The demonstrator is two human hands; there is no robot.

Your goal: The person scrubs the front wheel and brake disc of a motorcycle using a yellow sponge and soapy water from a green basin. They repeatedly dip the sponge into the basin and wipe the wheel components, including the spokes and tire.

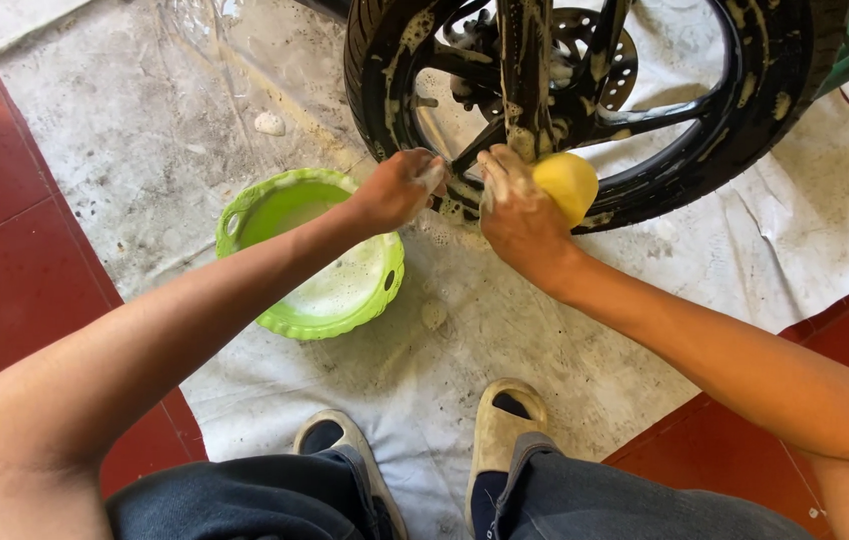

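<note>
A black motorcycle wheel (745,110) covered in soap suds stands at the top of the view. My right hand (517,212) grips a yellow sponge (567,183) pressed against the lower rim and spokes. My left hand (400,188) is closed with foamy fingers against the tyre's lower left edge; whether it holds anything is hidden by the suds. Just below my left wrist sits a lime green basin (245,215) with soapy water.
A wet grey-white cloth (145,130) covers the floor under the wheel and basin, with red tiles (5,280) at left and lower right. My two feet in tan slides (497,425) rest on the cloth. The brake disc (585,40) shows behind the spokes.
</note>
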